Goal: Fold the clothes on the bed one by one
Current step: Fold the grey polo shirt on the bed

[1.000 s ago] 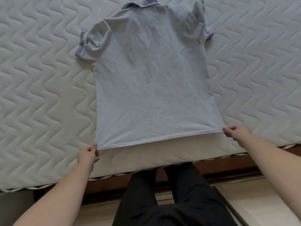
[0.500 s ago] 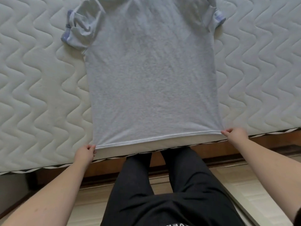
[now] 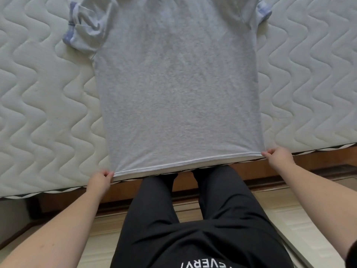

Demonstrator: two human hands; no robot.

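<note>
A light grey short-sleeved shirt [image 3: 179, 89] with blue sleeve cuffs lies flat on the white quilted mattress [image 3: 38, 113], its hem at the mattress's near edge. My left hand [image 3: 100, 180] pinches the hem's left corner. My right hand [image 3: 278, 157] pinches the hem's right corner. The hem is stretched taut between them. The left sleeve [image 3: 87, 29] is crumpled, and the collar is out of view past the top edge.
The brown wooden bed frame [image 3: 318, 163] runs below the mattress edge. My legs in dark trousers [image 3: 202, 219] stand against it on a pale floor [image 3: 289, 219].
Both hands pulled the hem toward me, from well on the mattress to its near edge. The view dropped, so the collar left the frame.
</note>
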